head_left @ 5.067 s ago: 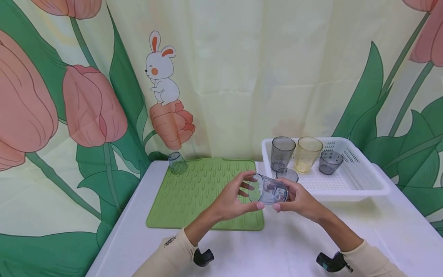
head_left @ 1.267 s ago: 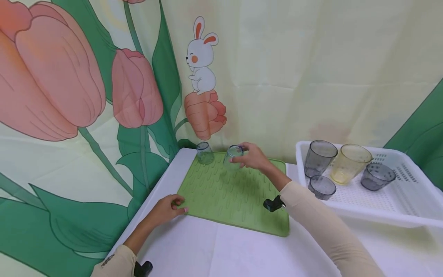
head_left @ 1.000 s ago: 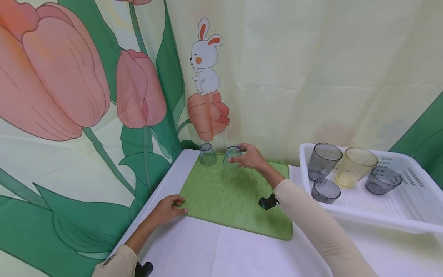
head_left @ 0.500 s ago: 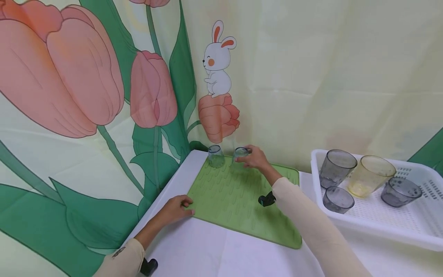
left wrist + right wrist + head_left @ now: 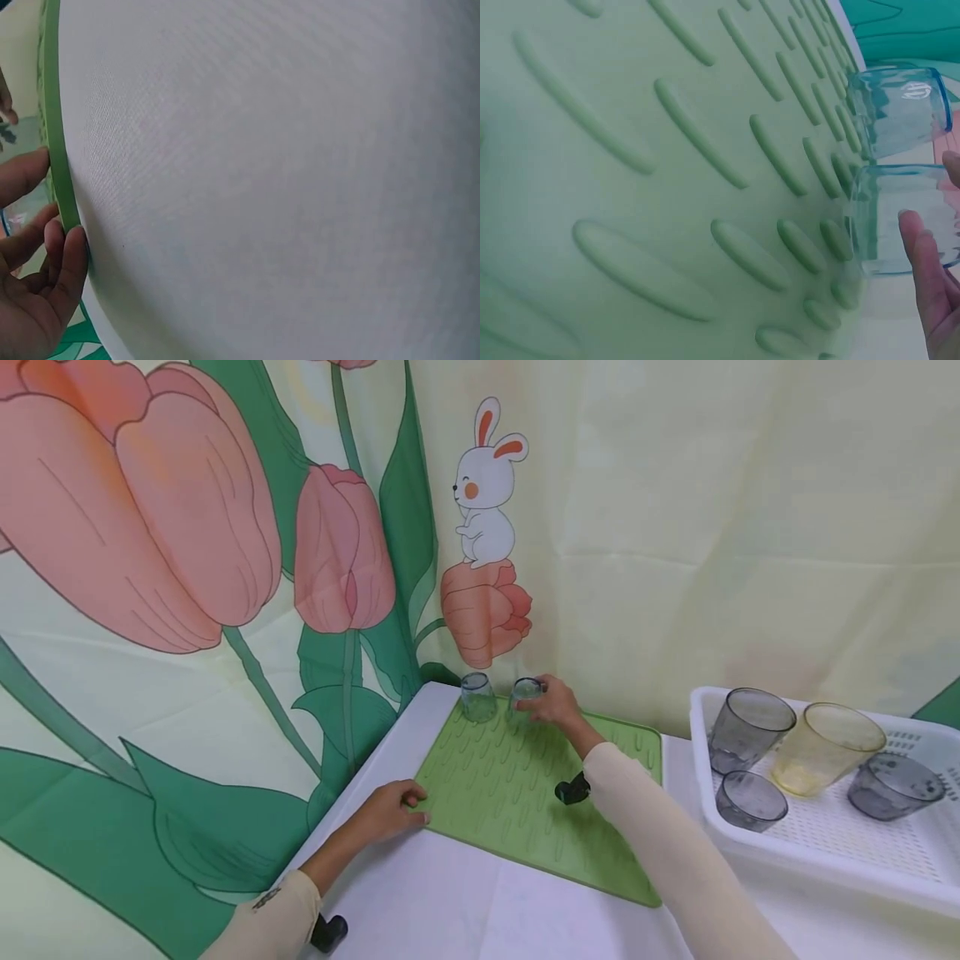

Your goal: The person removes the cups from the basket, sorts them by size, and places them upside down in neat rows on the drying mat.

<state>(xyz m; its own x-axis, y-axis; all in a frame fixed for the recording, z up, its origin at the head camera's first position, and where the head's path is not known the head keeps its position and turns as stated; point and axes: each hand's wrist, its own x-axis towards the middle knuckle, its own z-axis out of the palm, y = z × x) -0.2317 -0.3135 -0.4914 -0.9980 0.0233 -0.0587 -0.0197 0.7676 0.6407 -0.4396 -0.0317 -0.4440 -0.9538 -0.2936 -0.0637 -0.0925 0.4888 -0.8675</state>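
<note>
In the head view, my right hand pinches the side of a clear bluish drinking glass at the back of a green ridged drying mat. The glass tapers upward, mouth down, with its lower end against the mat in the right wrist view. Beside it stands a similar glass, also mouth down, in the mat's back left corner. My left hand is at the front left corner of the mat, thumb and curled fingers gripping its edge; the left wrist view shows the fingertips on the green rim.
At the right a white perforated basket holds a tall grey glass, a yellow glass and two short grey glasses, one at the front. A printed curtain hangs behind the white-covered table.
Five seconds ago both hands held the glass over the mat's right side; the right hand has since brought it to the back, the left has gone to the mat's corner. Lately only the head view shifts.
</note>
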